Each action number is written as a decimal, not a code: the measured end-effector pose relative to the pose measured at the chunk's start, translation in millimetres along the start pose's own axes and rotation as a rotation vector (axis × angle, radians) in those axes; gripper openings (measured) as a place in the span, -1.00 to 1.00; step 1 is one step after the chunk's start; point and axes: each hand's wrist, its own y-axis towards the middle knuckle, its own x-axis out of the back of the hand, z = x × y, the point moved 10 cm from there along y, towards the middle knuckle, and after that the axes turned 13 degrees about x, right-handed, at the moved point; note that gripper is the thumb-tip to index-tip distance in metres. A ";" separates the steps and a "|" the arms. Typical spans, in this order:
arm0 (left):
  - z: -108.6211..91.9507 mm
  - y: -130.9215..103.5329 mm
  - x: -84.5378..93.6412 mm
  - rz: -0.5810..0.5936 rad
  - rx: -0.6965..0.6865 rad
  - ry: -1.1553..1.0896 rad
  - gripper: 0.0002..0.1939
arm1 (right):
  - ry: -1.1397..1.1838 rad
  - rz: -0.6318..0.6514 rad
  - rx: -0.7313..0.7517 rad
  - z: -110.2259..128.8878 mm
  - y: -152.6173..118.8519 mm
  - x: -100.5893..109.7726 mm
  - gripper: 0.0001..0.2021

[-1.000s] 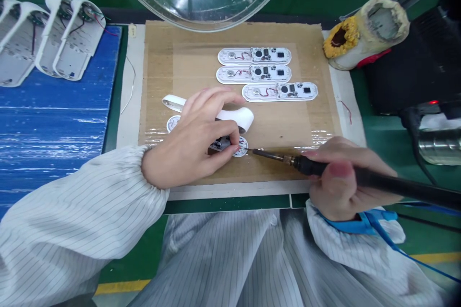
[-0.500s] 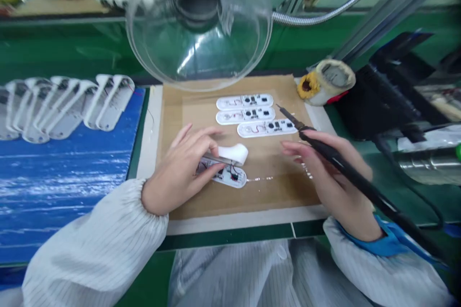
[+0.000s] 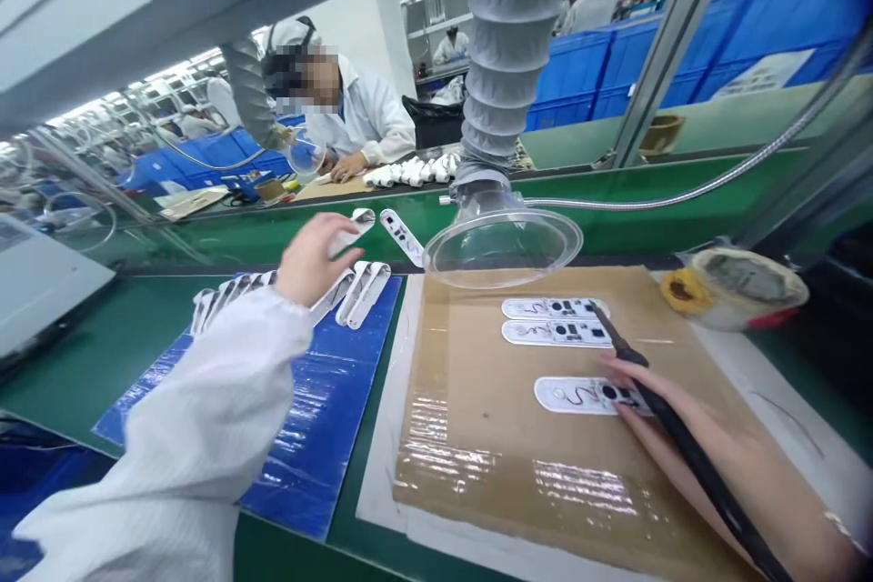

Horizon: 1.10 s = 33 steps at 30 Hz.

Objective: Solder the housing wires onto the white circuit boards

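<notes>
At the back of the glossy blue board (image 3: 306,436), in the head view, my left hand (image 3: 317,259) is raised beside a white, curved plastic housing (image 3: 355,232). Its thumb and forefinger stand apart, and I cannot tell whether my fingers clamp the housing. A white, round-ended strip with a circuit board (image 3: 402,238) slants just to its right, and a row of similar white housings (image 3: 365,296) lies below.

My right hand (image 3: 743,446) is closed around a slim black soldering iron (image 3: 682,441), its tip over the right ends of two white circuit strips (image 3: 556,334) on brown cardboard (image 3: 464,364). My right fingertips reach a third, nearer white circuit strip (image 3: 573,396); I cannot tell if they pinch it. A clear round plastic hood (image 3: 505,245) hangs behind, and across the bench sits a person in a white coat (image 3: 372,114)
</notes>
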 end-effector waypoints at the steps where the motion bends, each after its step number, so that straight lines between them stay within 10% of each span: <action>1: -1.1 2.1 -22.0 0.053 -0.030 0.026 -0.65 | -0.009 0.012 0.011 3.8 -1.8 0.3 -0.59; 6: -8.7 8.5 -100.2 0.258 -0.121 0.088 -0.73 | -0.060 0.110 0.012 -3.7 -22.7 -14.5 -0.52; 11: -23.0 -9.5 -57.7 0.260 -0.160 0.014 -0.81 | -0.047 0.150 -0.079 -16.4 -38.2 -15.9 -0.48; 16: -94.4 -79.6 -4.8 0.038 -0.084 -0.163 -0.91 | 0.354 -0.142 -0.238 14.0 -27.5 -1.9 -0.39; 22: -177.3 -133.2 -38.0 -0.034 0.072 -0.434 -0.88 | 0.650 0.009 -0.176 97.6 -21.8 -36.6 -0.36; 33: -171.7 -133.3 -76.5 0.491 0.323 -1.251 -0.90 | 0.780 -0.058 -0.508 56.7 -47.4 -17.9 -0.49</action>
